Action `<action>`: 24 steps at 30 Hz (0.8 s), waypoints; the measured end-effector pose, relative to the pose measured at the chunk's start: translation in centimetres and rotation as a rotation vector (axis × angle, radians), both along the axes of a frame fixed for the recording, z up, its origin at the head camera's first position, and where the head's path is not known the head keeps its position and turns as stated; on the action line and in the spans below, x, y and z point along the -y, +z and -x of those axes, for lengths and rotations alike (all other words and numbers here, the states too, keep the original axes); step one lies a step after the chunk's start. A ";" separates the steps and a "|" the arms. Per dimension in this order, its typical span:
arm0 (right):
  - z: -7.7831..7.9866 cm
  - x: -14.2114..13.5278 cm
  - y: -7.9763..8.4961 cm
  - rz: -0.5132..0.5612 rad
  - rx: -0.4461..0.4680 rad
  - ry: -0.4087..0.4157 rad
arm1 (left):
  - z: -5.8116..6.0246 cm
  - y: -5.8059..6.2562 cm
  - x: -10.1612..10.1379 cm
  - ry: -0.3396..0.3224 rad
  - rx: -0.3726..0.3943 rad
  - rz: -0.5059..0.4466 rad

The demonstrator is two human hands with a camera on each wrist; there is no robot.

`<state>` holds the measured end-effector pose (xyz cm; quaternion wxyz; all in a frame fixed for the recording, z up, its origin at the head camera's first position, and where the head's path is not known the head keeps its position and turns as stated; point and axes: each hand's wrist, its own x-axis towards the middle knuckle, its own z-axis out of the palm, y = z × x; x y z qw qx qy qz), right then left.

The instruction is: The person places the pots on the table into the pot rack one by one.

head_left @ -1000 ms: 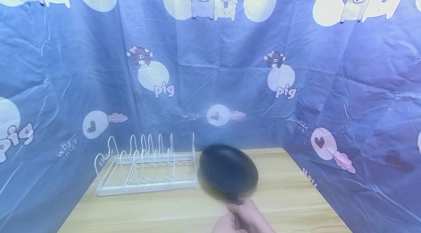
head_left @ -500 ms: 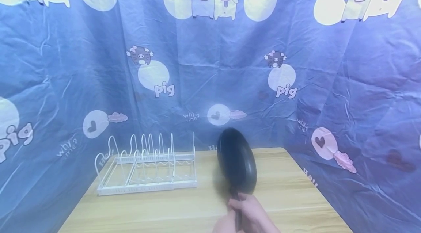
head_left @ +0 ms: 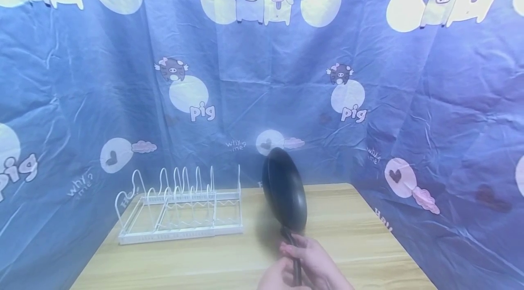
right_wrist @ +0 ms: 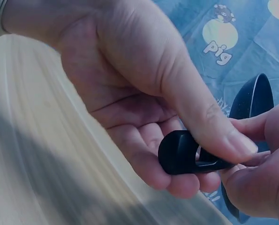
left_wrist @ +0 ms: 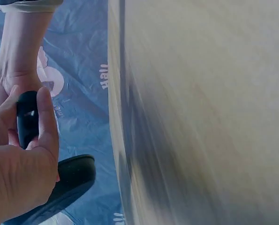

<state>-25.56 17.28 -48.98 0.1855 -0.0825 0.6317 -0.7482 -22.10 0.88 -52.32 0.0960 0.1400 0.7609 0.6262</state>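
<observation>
A black frying pan [head_left: 286,190] is tipped up steeply in the head view, its round bowl pointing away and its outer side turned to the right. My right hand [head_left: 317,258] grips the handle from the right. My left hand [head_left: 280,276] holds the same handle from the left, lower down. In the left wrist view, thumb and fingers of the left hand [left_wrist: 22,173] pinch the handle [left_wrist: 27,119]. The right wrist view shows the right hand [right_wrist: 130,84] with its thumb over the handle end [right_wrist: 179,152] and its fingers curled underneath.
A white wire rack [head_left: 186,237] with several upright loops stands on the wooden table [head_left: 352,244], left of the pan. Blue cloth [head_left: 270,62] printed with pigs and pale circles hangs behind the table and along both sides.
The pan has been turned from nearly facing the camera to almost edge-on and raised. In the last half second it shifted slightly left. Both hands stay on the handle.
</observation>
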 end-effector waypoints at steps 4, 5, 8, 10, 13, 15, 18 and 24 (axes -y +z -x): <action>0.2 0.2 0.3 -0.063 -0.095 -0.015 | -0.3 -0.2 0.6 0.002 0.034 -0.066; 0.3 0.3 0.4 -0.071 -0.113 -0.020 | -0.4 -0.3 0.8 0.000 0.044 -0.089; 0.3 0.5 0.6 -0.071 -0.139 -0.020 | -0.6 -0.5 1.2 -0.008 0.102 -0.157; 0.3 0.6 0.8 -0.046 -0.134 -0.005 | -0.6 -0.4 1.6 -0.033 0.142 -0.197; 0.2 0.9 1.2 -0.002 -0.114 0.025 | -0.5 -0.1 2.1 -0.094 0.184 -0.236; 0.1 1.1 1.4 0.013 -0.094 0.044 | -0.3 0.1 2.5 -0.132 0.189 -0.240; 0.0 1.4 1.8 0.029 -0.071 0.064 | -0.2 0.5 3.0 -0.167 0.181 -0.218; 0.3 2.0 2.2 0.022 -0.108 0.081 | -0.1 1.1 4.0 -0.220 0.141 -0.241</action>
